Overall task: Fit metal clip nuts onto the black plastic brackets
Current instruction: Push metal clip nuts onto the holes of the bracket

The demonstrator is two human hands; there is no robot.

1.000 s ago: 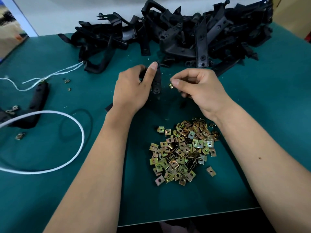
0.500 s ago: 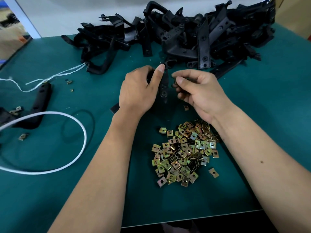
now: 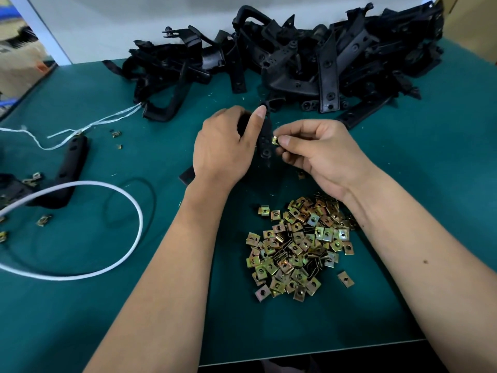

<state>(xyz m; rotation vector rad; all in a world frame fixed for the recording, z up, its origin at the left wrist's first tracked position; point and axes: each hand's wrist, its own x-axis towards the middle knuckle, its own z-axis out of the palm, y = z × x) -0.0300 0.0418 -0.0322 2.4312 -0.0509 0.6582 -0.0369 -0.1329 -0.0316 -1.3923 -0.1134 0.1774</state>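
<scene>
From the head view, the left hand grips a slim black plastic bracket upright above the middle of the green desk, fingers curled round it. The right hand pinches a small brass-coloured metal clip nut against the bracket's edge. The nut's open side should probably be squared to the edge, then pushed until its hole meets the bracket's. A heap of loose clip nuts lies nearer the front edge.

On the surface, the heap of brackets lies at the far edge. The pile of clip nuts sits nearer, between the forearms. A looped cord lies to the left, beside what seems another bracket.
</scene>
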